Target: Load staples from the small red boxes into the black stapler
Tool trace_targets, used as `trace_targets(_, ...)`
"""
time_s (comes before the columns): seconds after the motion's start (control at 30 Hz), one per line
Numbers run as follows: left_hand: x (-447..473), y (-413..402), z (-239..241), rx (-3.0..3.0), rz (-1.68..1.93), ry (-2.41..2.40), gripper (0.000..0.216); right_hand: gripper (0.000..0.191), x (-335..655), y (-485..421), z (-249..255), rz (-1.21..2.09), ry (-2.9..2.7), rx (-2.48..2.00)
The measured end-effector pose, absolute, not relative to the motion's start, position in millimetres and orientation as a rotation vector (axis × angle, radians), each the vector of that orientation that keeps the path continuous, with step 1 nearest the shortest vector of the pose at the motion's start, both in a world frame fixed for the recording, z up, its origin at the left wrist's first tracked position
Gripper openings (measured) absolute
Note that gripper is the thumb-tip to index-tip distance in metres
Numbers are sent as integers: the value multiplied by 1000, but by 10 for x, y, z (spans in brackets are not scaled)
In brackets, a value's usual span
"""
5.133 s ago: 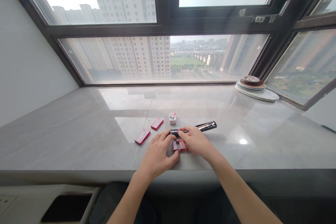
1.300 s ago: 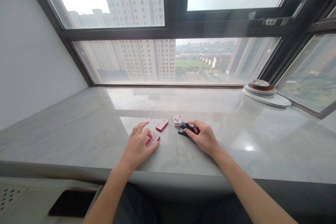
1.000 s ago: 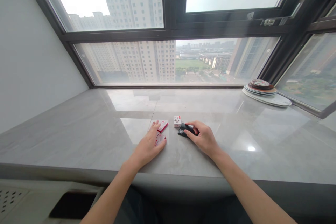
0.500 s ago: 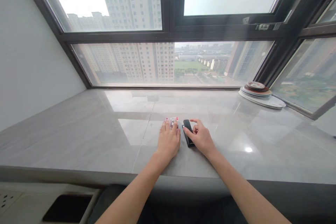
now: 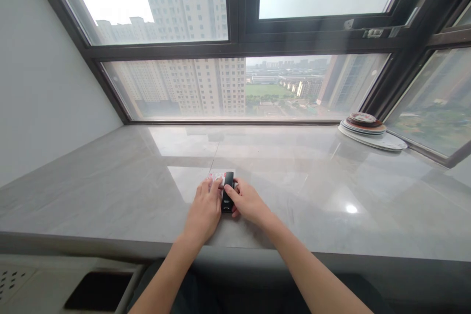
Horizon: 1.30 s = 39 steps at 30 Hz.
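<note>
My right hand (image 5: 247, 199) is closed round a black stapler (image 5: 228, 194), thumb on its top and fingers along its right side. The stapler lies lengthwise, its far end pointing to the window. Immediately left of it, my left hand (image 5: 205, 211) holds small red-and-white printed pieces (image 5: 217, 175) against the counter with its fingertips. Only their far edges show; the fingers hide the rest. The stapler's far end is beside or over the right edge of these pieces; I cannot tell which.
The grey stone counter (image 5: 128, 196) stretches to both sides, its front edge close to my body. A stack of plates (image 5: 371, 132) stands at the back right corner. Dark-framed windows (image 5: 243, 54) run along the back. A pale cabinet with a dark opening (image 5: 97, 289) sits below left.
Both hands have moved to the left. The stapler has come along in my right hand and is now close against my left hand; the printed pieces have shifted left too.
</note>
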<state>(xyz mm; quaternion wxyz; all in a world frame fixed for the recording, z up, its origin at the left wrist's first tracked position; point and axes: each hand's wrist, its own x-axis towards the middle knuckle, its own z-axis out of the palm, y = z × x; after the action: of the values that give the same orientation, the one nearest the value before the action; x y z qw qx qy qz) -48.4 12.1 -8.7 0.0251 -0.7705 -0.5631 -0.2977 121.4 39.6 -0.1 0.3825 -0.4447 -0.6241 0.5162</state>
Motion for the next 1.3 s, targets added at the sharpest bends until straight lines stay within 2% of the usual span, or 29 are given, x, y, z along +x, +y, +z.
trace_targets(0.27, -1562, 405, -103, -2341, -846, -1778, 44, 46, 216, 682, -14, 1257, -1668, -1109)
trace_targets(0.43, -1751, 489, -96, -2321, -881, -1776, 47, 52, -1, 774, -3, 1279, -1659, -1092)
trace_targets(0.57, -1724, 466, -103, -2288, -889, -1841, 47, 64, 101, 757, 20, 1283, -1564, -1156)
trace_targets(0.73, -1745, 384, -45, -2231, -956, -1883, 48, 52, 1000, 672, 41, 1039, -1585, -1237)
trace_targets(0.8, -1685, 310, 55, -2147, -1055, -1841, 44, 50, 1556, 599, 34, 867, -1619, -1304)
trace_targets(0.83, -1614, 265, 120, -2084, -1134, -1812, 42, 52, 1823, 549, 24, 655, -1752, -1364)
trace_targets(0.9, -1370, 168, 255, -1996, -1287, -1746, 36, 59, 2253, 433, -12, 348, -1994, -1520)
trace_targets(0.97, -1008, 93, 348, -2096, -1329, -1674, 34, 63, 2482, 319, -59, 188, -2129, -1692)
trace_targets(1.07, -412, 93, 315, -2587, -1034, -1544, 37, 66, 2500, 205, -108, 65, -2217, -1834)
trace_targets(1.17, -28, 221, 139, -2768, -766, -1517, 48, 66, 2401, 167, -110, 10, -2229, -1855)
trace_targets(1.3, 78, 277, 129, -2804, -783, -1591, 49, 66, 2389, 175, -100, -1, -2226, -1851)
